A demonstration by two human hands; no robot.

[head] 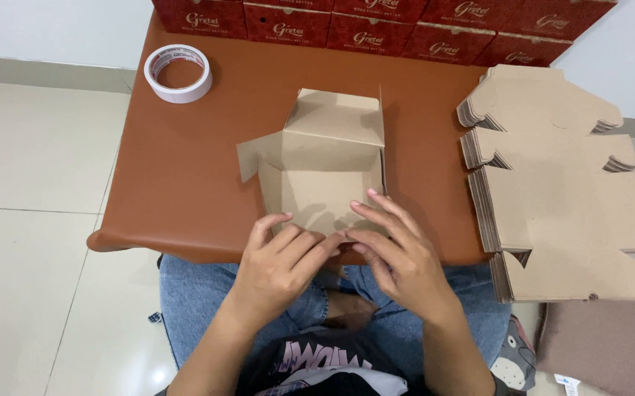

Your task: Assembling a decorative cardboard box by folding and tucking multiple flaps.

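Box in hand: a plain brown cardboard box (pixel 322 169) lies near the front edge of the brown desk (pixel 185 176), just ahead of the person's lap.
Done so far: judging by its shape, the back wall stands up, the right side wall is raised, and the base lies flat.
Left to do: the left flap still lies spread outward and the near wall looks unfinished, so the box seems about half formed.
Left hand (pixel 281 260): fingers curled, pressing down on the near edge of the box.
Right hand (pixel 398 253): fingers stretched and slightly spread, tips pinching the same near flap.
Flat blanks (pixel 559 191): a thick stack of unfolded brown cut-outs on the right.
Finished packages: a row of dark red boxes (pixel 376 22) with pale lettering along the far edge.
Tape roll (pixel 179 72): white, far left corner.
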